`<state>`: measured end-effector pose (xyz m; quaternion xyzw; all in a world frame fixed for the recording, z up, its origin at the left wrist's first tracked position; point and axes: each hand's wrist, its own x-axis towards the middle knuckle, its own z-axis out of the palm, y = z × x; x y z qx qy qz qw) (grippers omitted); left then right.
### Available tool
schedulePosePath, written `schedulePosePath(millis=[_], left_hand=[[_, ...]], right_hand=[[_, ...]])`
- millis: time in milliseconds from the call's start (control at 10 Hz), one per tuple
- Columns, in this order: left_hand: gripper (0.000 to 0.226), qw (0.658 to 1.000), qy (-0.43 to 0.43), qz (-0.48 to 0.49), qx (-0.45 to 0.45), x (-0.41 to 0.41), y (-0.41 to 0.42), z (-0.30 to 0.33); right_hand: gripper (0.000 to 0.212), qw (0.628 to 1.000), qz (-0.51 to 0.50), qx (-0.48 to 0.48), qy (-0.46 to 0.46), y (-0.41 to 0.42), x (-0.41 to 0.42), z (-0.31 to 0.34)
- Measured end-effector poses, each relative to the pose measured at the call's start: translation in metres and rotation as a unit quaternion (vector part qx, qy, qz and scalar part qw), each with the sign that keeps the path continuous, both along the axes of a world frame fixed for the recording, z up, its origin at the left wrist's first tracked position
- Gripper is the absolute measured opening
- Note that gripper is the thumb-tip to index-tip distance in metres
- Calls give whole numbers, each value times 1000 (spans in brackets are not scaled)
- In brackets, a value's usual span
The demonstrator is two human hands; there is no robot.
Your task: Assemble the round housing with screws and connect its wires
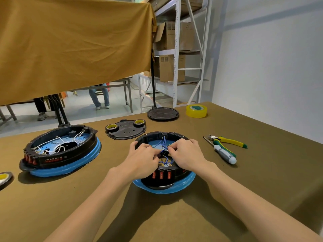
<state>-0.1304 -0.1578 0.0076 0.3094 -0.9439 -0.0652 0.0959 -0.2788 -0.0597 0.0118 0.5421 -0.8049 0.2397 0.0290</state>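
A round black housing (185, 182) with a blue rim lies open-side up in the middle of the table, three red switches (161, 174) on its near wall. Thin blue wires (163, 144) cross inside it. My left hand (142, 158) and my right hand (187, 154) both reach into the housing, fingertips curled and pinching the blue wires close together at its centre. What the fingertips hold beyond the wires is hidden. A black cover plate (125, 131) with two small tape rolls on it lies just behind the housing.
A second open housing (61, 151) with white wires sits at the left. Pliers (227, 141) and a screwdriver (225, 154) lie to the right. A yellow tape roll (196, 111) and a round black lamp base (162, 113) stand at the table's far edge.
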Motion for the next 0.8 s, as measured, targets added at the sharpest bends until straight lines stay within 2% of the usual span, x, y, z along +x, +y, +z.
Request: schedulePosePath(millis=[100,200,300,400,500,600,700,800], left_hand=[[36,998,53,-20,13,4,2,4],[42,988,148,-25,33,21,4,-3],[43,977,207,-35,25,44,1,-23],[44,966,251,-35,58,61,1,-39],[51,959,274,-38,58,65,6,-48],[50,958,280,-38,40,65,11,-51],[51,957,285,-40,30,67,14,-54],[56,955,291,-39,31,66,17,-53]], right_hand=[[53,999,18,-30,-30,6,0,3],[44,993,3,-105,-58,21,-1,-1],[38,992,-47,-119,-17,37,2,-13],[42,997,-47,-24,-50,39,-5,-22],[46,988,-36,-30,-149,34,-13,-18],[45,981,-4,-66,-185,40,-12,-3],[34,963,18,-194,-184,64,-4,29],[17,895,69,-395,-196,114,-2,100]])
